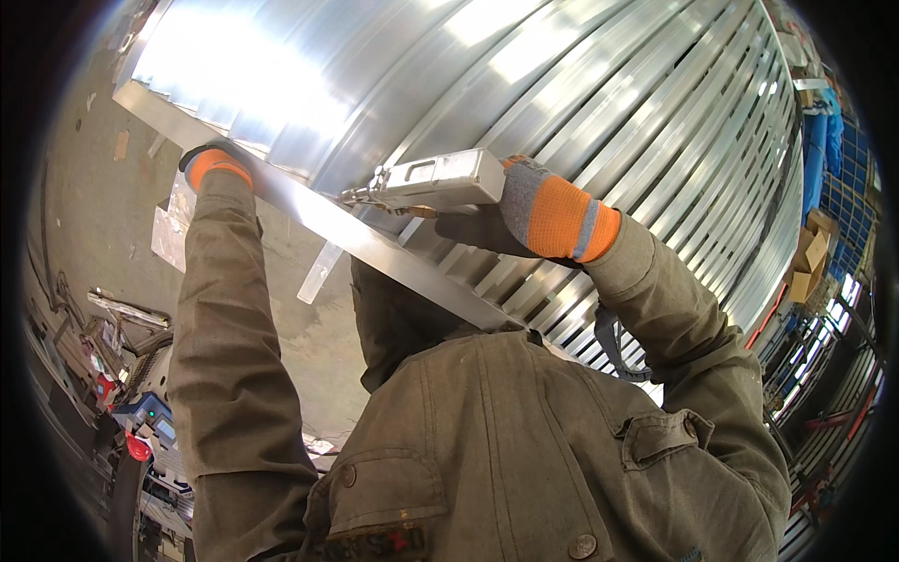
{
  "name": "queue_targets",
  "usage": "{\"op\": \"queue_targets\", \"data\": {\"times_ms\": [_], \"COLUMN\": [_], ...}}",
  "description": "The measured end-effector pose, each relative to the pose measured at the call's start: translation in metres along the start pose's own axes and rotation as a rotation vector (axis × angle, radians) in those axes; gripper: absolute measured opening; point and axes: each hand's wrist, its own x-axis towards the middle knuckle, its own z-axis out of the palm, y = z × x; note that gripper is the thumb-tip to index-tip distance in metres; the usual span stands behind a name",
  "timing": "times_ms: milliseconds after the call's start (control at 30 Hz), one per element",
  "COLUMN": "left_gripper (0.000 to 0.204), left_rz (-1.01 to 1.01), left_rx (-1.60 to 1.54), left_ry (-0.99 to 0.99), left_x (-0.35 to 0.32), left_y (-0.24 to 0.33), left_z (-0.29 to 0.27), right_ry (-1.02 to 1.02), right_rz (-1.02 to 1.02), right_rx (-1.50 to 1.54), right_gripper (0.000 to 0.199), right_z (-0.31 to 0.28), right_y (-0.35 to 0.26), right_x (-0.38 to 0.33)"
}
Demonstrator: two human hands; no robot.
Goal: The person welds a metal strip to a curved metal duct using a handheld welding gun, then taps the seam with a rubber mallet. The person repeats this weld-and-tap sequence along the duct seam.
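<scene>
In front of me lies a large shiny metal panel (552,89) of long parallel slats, bordered on my side by a flat metal edge bar (346,229). My left hand (218,166), in an orange and grey glove, is closed over this bar toward its far left end; its fingertips are mostly hidden. A boxy silver welding gun (449,178) with a thin nozzle is gripped in my right hand (548,211), gloved alike. The nozzle points left, close above the bar's inner side. Whether its tip touches the metal cannot be made out.
A thin metal strip (319,273) sticks out below the edge bar. A blue machine with a small screen (150,412) stands at the lower left. Cardboard boxes (811,255) and a blue mesh (850,178) are beyond the panel's right side. A dark strap (613,342) hangs by my right arm.
</scene>
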Motion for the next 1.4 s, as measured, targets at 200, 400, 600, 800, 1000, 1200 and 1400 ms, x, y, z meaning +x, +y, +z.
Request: {"op": "queue_targets", "data": {"times_ms": [200,400,600,800,1000,1200,1400], "left_gripper": [0.026,0.026,0.028,0.031,0.031,0.030,0.031], "left_rz": [0.118,0.056,0.022,-0.002,0.012,0.020,0.045], "left_rx": [0.248,0.065,0.055,0.048,0.022,0.051,0.039], "left_ry": [0.004,0.042,-0.060,-0.048,-0.065,-0.068,-0.046], "left_x": [-0.024,-0.021,0.010,0.013,0.003,-0.007,-0.005], "left_y": [-0.004,-0.004,0.004,0.007,0.003,0.004,0.004], "left_z": [-0.024,-0.020,0.009,0.020,0.008,-0.002,0.000], "right_ry": [0.073,0.024,-0.009,0.021,-0.006,-0.031,-0.094], "right_rz": [-0.060,-0.062,-0.008,0.025,0.087,0.258,0.219], "right_rx": [0.231,0.069,0.017,0.083,0.059,0.130,-0.085], "right_gripper": [0.046,0.046,0.047,0.048,0.050,0.051,0.050], "right_z": [0.017,0.009,0.006,0.006,-0.002,-0.001,-0.018], "right_y": [0.014,0.012,0.008,0.005,-0.003,-0.009,-0.031], "right_x": [0.008,0.003,0.003,0.003,0.005,0.012,0.018]}}
